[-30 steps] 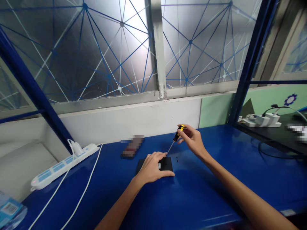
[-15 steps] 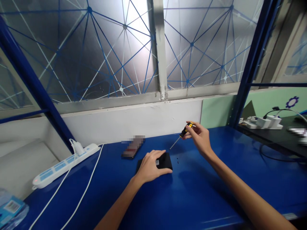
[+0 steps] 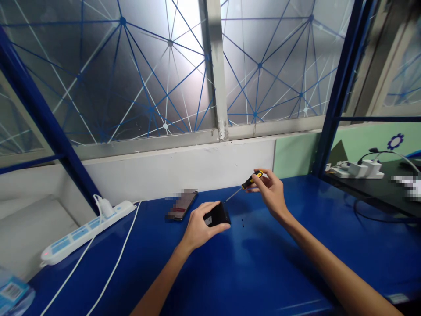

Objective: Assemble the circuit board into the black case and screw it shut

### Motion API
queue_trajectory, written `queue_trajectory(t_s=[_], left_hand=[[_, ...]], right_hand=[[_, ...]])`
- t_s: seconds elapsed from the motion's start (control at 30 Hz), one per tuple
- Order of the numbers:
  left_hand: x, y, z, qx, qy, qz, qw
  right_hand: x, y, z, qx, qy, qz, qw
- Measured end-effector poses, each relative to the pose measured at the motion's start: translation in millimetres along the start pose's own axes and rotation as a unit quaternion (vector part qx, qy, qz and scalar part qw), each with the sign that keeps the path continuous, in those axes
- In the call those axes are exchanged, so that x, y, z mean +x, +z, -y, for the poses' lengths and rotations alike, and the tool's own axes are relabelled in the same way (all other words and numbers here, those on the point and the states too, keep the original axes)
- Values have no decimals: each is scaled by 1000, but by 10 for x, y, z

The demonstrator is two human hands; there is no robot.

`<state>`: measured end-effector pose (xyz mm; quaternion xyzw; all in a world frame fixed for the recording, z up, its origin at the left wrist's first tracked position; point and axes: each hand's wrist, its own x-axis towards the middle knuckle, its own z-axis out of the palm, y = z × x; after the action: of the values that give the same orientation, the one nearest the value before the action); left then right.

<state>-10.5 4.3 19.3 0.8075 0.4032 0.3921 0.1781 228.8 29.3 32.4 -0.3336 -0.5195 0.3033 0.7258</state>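
Observation:
My left hand (image 3: 197, 226) grips a flat black box-like device (image 3: 217, 215) and holds it tilted up off the blue bench (image 3: 263, 263). My right hand (image 3: 271, 191) pinches a small screwdriver with a black and yellow handle (image 3: 251, 179), its thin shaft pointing left and down toward the device's far corner without touching it. Two tiny dark specks, perhaps screws (image 3: 242, 223), lie on the bench just right of the device.
A dark phone-like object (image 3: 180, 205) lies behind the device. A white power strip (image 3: 87, 230) with a plug and white cable sits at left. White chargers (image 3: 365, 169) and black cables rest on a dark shelf at right. A blue packet (image 3: 13, 296) is at the lower left corner.
My left hand has lifted and tilted the black device up from lying flat on the bench. My right hand drew the screwdriver away from the device, up and to the right.

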Motion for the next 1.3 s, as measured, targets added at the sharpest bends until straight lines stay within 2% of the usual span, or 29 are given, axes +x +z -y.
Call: queue_trajectory(t_s=[0.7, 0.9, 1.0, 1.13, 1.3], left_hand=[[-11, -6, -14, -7, 14, 10, 1000], [-14, -6, -37, -6, 13, 18, 1000], [-14, -13, -44, -5, 14, 21, 1000], [-19, -5, -11, -3, 15, 23, 1000], [-28, 14, 21, -1, 10, 31, 999]], right_hand=[[-18, 4, 7, -26, -16, 18, 999], [-36, -24, 20, -118, -37, -1, 992], [-45, -38, 0, -152, -25, -1, 988], [-32, -48, -41, -116, 11, 35, 993], [-12, -48, -66, -68, 7, 61, 996]])
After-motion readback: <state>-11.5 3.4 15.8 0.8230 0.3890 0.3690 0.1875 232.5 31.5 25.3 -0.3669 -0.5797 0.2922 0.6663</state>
